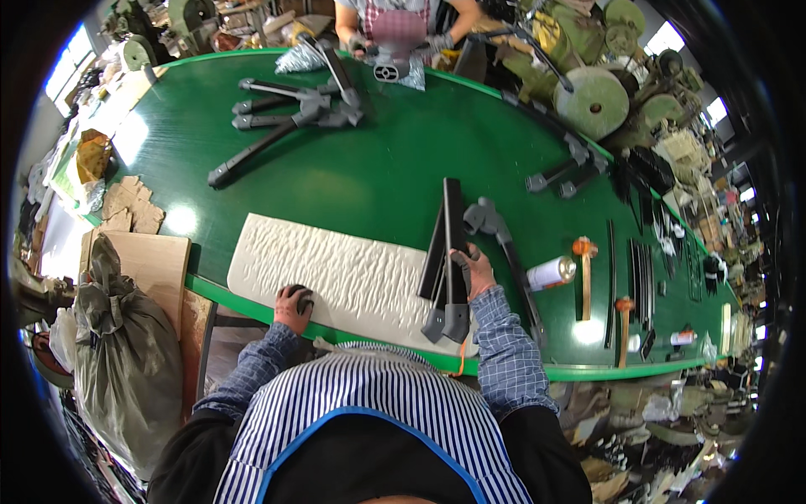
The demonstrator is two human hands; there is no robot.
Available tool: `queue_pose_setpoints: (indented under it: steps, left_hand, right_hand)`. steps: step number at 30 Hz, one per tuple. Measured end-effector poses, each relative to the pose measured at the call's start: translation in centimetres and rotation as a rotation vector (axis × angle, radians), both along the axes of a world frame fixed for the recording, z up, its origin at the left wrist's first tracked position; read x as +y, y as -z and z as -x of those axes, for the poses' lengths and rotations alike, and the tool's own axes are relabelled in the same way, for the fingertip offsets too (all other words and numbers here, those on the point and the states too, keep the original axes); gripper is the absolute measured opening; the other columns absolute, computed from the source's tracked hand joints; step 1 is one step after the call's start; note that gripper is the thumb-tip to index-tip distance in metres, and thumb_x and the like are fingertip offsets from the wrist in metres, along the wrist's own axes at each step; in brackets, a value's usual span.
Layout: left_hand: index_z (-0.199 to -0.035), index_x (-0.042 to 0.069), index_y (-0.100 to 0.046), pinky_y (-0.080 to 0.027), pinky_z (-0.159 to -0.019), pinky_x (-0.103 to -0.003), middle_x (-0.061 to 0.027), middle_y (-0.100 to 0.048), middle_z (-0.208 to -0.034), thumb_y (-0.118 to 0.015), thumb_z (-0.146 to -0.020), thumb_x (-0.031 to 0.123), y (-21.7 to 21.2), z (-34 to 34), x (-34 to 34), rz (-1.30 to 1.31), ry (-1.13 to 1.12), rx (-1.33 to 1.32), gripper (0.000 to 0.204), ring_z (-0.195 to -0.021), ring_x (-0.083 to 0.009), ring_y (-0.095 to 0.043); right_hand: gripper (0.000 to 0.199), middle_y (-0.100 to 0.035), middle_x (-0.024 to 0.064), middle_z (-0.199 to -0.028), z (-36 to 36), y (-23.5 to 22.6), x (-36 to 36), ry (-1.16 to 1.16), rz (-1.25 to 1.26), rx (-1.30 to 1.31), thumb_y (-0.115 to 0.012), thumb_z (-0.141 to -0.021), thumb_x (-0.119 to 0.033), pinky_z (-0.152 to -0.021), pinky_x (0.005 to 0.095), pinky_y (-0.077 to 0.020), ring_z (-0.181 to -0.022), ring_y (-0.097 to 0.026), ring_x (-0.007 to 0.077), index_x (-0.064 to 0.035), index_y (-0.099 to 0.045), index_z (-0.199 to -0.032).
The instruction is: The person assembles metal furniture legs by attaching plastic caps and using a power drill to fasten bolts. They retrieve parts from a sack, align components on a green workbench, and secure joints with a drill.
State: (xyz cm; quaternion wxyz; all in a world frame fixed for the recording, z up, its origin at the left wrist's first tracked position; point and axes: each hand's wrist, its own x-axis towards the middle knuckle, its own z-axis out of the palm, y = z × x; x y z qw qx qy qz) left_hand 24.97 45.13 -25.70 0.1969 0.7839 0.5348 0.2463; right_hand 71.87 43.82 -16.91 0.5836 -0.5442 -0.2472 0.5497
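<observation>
A long white foam pad with a wrinkled surface [336,265] lies along the near edge of the green table. My left hand [293,309] rests on its near edge; dark coverings show on some fingers, which lie on the pad. Farther right, my right hand [475,270] is closed around a black folding bracket with grey end joints [453,244]. Its bars stand over the pad's right end, partly overlapping each other. Just right of that hand lies another black bracket with a grey joint [506,244].
More black brackets [311,109] lie at the far left, others [575,168] at the far right. A spray can [552,274], mallets [585,277] and thin black strips [642,286] are on the right. Across the table a person [399,34] works. A grey sack [126,361] stands left.
</observation>
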Motion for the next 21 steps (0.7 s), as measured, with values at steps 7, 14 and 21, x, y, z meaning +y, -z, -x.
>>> queue_pose_setpoints:
  steps: [7,14,21]
  left_hand:
    - [-0.106,0.012,-0.068,-0.043,-0.097,-0.05,-0.0151,-0.06,-0.112,-0.071,-0.077,0.014,-3.9,-1.0,0.6,0.068,0.027,0.058,0.03,-0.109,-0.0394,-0.052]
    - [-0.107,0.011,-0.069,-0.045,-0.09,-0.051,-0.0171,-0.061,-0.108,-0.07,-0.082,0.018,-4.3,-1.3,2.2,0.092,0.107,0.101,0.026,-0.104,-0.0401,-0.052]
    - [-0.11,0.012,-0.068,-0.044,-0.094,-0.05,-0.0158,-0.061,-0.111,-0.07,-0.083,0.02,-3.8,-3.0,3.7,0.069,0.258,0.176,0.028,-0.109,-0.0387,-0.051]
  right_hand:
    - [0.057,-0.067,0.0073,-0.101,1.4,-5.3,-12.5,0.106,0.081,-0.326,-0.081,-0.083,-0.026,-0.069,0.0301,-0.0579,-0.081,-0.067,0.0164,-0.0015,-0.055,-0.128]
    - [0.048,-0.065,0.0041,-0.097,4.1,-2.8,-23.1,0.404,0.129,-0.232,-0.074,-0.087,-0.008,-0.067,0.0265,-0.0546,-0.078,-0.065,0.0133,-0.0008,-0.053,-0.129]
    - [0.046,-0.063,0.0069,-0.115,7.5,-0.4,-28.0,0.569,0.175,-0.29,-0.073,-0.087,-0.007,-0.082,0.0294,-0.0528,-0.097,-0.062,0.0144,0.002,-0.054,-0.127]
